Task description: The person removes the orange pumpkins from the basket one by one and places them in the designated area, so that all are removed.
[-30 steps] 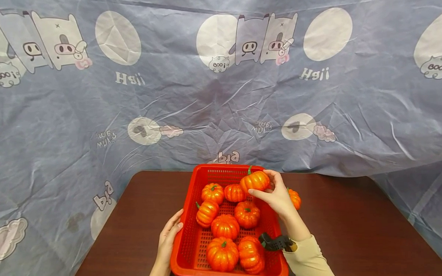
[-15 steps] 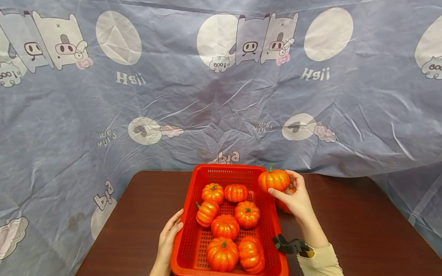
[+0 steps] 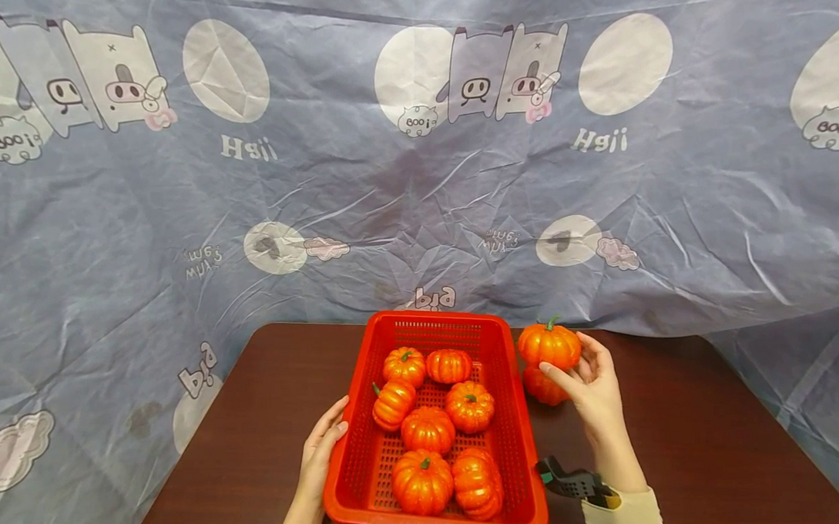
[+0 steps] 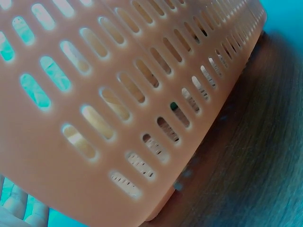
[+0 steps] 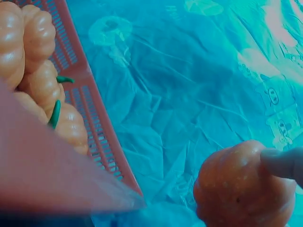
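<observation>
In the head view, my left hand (image 3: 320,453) rests against the left rim of a red slotted plastic basket (image 3: 526,451), its fingers lying fairly straight along the outside. The left wrist view shows the basket wall (image 4: 109,61) up close, with a few fingers (image 4: 35,213) at its edge. My right hand (image 3: 599,391) holds a small orange pumpkin (image 3: 550,345) with a green stem, thumb on its near side. Another pumpkin (image 3: 543,387) sits on the table right of the basket, partly covered by the held one. In the right wrist view the thumb presses the held pumpkin (image 5: 241,189).
Several orange pumpkins (image 3: 428,430) lie inside the basket. The basket stands on a dark brown table (image 3: 225,446). Behind the table hangs a grey-blue cloth (image 3: 403,193) printed with cartoon pigs. A black strap mount (image 3: 573,482) juts from the right wrist towards the basket's rim.
My right hand has carried the pumpkin from above the basket rightward, past its rim, to over the pumpkin on the table. The left hand and basket have stayed put.
</observation>
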Available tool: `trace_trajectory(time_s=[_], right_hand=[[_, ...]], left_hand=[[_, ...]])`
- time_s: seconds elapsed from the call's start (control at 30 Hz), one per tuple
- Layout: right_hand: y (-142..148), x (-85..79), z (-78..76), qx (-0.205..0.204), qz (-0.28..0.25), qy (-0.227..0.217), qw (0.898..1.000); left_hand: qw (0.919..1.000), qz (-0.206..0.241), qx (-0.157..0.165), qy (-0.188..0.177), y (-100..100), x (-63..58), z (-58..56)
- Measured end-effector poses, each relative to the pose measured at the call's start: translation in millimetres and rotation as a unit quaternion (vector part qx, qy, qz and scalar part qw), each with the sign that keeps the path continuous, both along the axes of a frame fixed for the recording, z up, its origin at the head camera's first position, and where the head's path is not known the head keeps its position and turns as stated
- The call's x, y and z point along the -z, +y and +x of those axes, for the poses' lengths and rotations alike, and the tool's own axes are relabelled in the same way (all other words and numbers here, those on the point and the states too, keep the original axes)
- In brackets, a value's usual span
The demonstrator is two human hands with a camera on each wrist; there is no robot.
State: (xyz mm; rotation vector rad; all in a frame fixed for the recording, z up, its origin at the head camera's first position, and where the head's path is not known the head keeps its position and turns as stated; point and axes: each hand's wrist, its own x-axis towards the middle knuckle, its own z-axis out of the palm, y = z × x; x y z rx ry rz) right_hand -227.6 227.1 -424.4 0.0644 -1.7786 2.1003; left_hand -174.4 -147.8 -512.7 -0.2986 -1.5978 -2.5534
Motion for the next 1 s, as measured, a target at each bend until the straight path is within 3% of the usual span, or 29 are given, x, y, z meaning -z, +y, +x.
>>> trace_trajectory(time_s=[0.07,0.13,0.2,0.23,0.3,0.37,0.43,0.63,0.77,1.0], right_hand=[[8.3,8.1,-3.7,0.001,-0.014,0.002,1.0],[31.5,45.2,-24.7,-0.007,-0.033,0.038,0.999],[40.1,55.4,-28.2,-0.001,-0.041,0.048,0.998],[39.3,50.5,-23.1,0.009,-0.032,0.025,0.999],[44.0,57.6,-22.5,0.015,-0.042,0.05,0.998],[33.4,35.1,-4.2,0.039,-0.031,0.026,0.998],[40.7,45.8,-6.8,0.048,-0.03,0.036,0.998],[76.5,97.6,-35.9,0.101,-0.028,0.058,0.993],[87.6,111.5,-42.5,0.151,0.001,0.033,0.988],[92.3,119.8,-37.6,0.212,0.034,-0.031,0.976]], left_hand=[[1.0,-0.002,-0.001,-0.004,0.3,-0.1,0.0],[0.9999,-0.003,-0.001,-0.009,0.6,-0.7,0.2],[0.9999,-0.002,-0.001,-0.012,0.8,-1.1,0.2],[0.9999,-0.002,0.0,-0.011,0.8,-1.5,0.2],[1.0,0.001,0.004,-0.006,0.7,-2.3,0.5],[1.0,0.003,0.006,-0.001,0.6,-2.6,0.7],[1.0,0.004,0.008,0.003,0.5,-3.1,1.1],[1.0,0.002,0.0,-0.004,-0.4,-0.7,1.1],[1.0,0.004,0.0,-0.004,-0.7,0.2,1.1],[1.0,0.007,0.006,-0.001,-0.2,1.4,-0.6]])
